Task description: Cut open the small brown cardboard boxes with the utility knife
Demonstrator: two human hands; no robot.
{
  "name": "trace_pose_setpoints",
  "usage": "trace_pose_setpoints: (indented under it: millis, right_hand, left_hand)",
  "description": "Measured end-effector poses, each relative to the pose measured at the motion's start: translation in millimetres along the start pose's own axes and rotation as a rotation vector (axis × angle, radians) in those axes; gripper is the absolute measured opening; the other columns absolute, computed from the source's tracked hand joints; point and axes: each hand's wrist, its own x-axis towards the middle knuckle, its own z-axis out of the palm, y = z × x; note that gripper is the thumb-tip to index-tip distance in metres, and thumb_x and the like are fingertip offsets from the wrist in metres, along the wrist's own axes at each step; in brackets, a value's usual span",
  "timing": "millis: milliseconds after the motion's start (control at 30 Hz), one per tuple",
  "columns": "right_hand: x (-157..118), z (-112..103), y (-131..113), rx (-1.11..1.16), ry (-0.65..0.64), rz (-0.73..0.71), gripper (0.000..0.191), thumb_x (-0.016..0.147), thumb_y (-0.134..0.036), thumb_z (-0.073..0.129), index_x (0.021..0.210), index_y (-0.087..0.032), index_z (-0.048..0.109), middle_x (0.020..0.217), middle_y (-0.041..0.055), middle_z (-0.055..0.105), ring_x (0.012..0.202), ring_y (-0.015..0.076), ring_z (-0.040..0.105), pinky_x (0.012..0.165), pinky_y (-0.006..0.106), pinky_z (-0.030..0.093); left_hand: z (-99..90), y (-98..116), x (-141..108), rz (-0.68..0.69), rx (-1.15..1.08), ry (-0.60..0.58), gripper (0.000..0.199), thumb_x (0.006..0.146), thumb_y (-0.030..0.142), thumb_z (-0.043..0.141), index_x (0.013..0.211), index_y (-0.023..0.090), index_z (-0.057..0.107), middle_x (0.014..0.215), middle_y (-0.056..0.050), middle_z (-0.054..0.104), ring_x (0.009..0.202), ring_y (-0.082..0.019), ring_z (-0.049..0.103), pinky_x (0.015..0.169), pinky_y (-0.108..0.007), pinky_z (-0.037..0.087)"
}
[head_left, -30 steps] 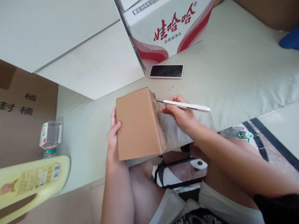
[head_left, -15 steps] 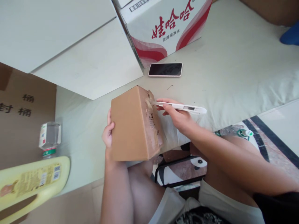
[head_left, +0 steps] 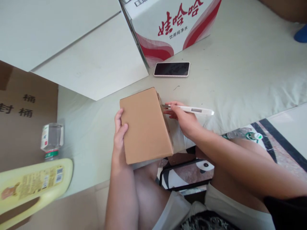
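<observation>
A brown cardboard box (head_left: 145,127) is held tilted over the pale cloth surface. My left hand (head_left: 119,127) grips its left edge, thumb on the face towards me and the other fingers partly hidden behind. In my right hand (head_left: 183,116) is a white utility knife (head_left: 198,110), its handle pointing right. The knife's blade end reaches the box's right side, close to the upper corner. That side is turned mostly away, so how deep the blade sits cannot be seen.
A phone (head_left: 171,69) lies beyond the box, before a white and red carton (head_left: 177,28). White panels (head_left: 96,67) stand at upper left. A clear bottle (head_left: 52,139) and a yellow jug (head_left: 57,179) are at left; another bottle (head_left: 253,135) lies beside my leg.
The box has shifted right and turned, so its printed, taped right side is now largely out of sight. My left hand moved with it; the knife stays at that side.
</observation>
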Motion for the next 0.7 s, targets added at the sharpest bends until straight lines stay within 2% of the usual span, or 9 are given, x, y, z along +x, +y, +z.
trace_pose_setpoints:
  millis: [100, 200, 400, 700]
  right_hand:
    - [2, 2, 1, 0.196, 0.060, 0.115, 0.033, 0.081, -0.049, 0.063, 0.101, -0.024, 0.069, 0.095, 0.0032, 0.077, 0.103, 0.0206, 0.074, 0.082, 0.031, 0.052]
    - [1, 5, 1, 0.263, 0.052, 0.105, 0.035, 0.080, -0.050, 0.064, 0.102, -0.024, 0.069, 0.094, 0.0028, 0.077, 0.104, 0.0209, 0.073, 0.082, 0.031, 0.051]
    - [-2, 5, 0, 0.147, -0.016, 0.072, 0.028, 0.083, -0.046, 0.062, 0.099, -0.025, 0.069, 0.097, 0.0016, 0.077, 0.106, 0.0197, 0.072, 0.086, 0.031, 0.048]
    - [-10, 4, 8, 0.026, -0.011, -0.071, 0.027, 0.082, -0.049, 0.058, 0.086, -0.025, 0.068, 0.105, 0.0007, 0.074, 0.106, 0.0192, 0.068, 0.094, 0.034, 0.047]
  left_hand:
    - [-1.7, 1, 3, -0.006, -0.032, 0.042, 0.053, 0.067, 0.036, 0.080, 0.118, 0.034, 0.065, 0.138, -0.003, 0.063, 0.121, -0.030, 0.063, 0.085, -0.035, 0.058]
    - [-3.0, 2, 3, -0.021, -0.063, 0.046, 0.048, 0.069, 0.033, 0.076, 0.116, 0.035, 0.066, 0.138, 0.000, 0.062, 0.121, -0.028, 0.063, 0.082, -0.032, 0.057]
    - [-3.0, 1, 2, -0.016, -0.095, 0.028, 0.045, 0.071, 0.031, 0.074, 0.116, 0.035, 0.067, 0.139, 0.000, 0.061, 0.119, -0.027, 0.062, 0.081, -0.032, 0.057]
    - [-1.7, 2, 2, -0.025, -0.105, 0.042, 0.042, 0.073, 0.029, 0.070, 0.113, 0.036, 0.066, 0.139, 0.002, 0.061, 0.124, -0.028, 0.059, 0.085, -0.034, 0.055]
